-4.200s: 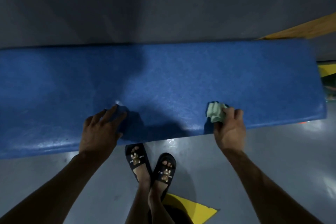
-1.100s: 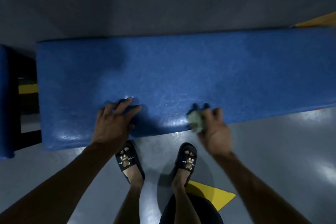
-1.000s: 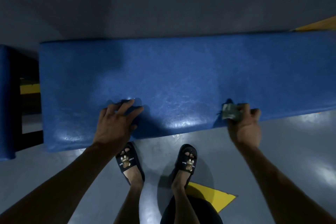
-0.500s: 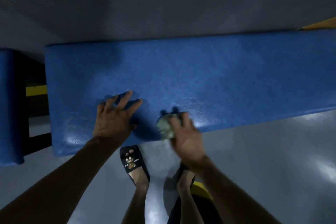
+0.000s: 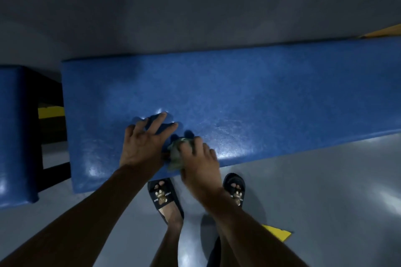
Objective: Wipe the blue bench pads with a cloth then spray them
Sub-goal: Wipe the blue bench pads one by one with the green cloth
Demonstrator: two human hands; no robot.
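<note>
Left of the big blue bench pad (image 5: 238, 93), across a dark gap, a second blue pad (image 5: 15, 132) waits untouched as far as one can tell. On the big pad's front strip the left hand (image 5: 143, 145) presses flat, fingers spread and straight, bracing. Just right of it, almost touching, the right hand (image 5: 199, 162) has its grip curled tight round the crumpled pale green cloth (image 5: 176, 156), rubbing the pad's near edge. A second ago that cloth was far out to the right of the left hand; it has since swept back inward. So the wiping strokes go on along this surface; spraying likely comes later. Right of the pad lies grey floor (image 5: 325, 191).
</note>
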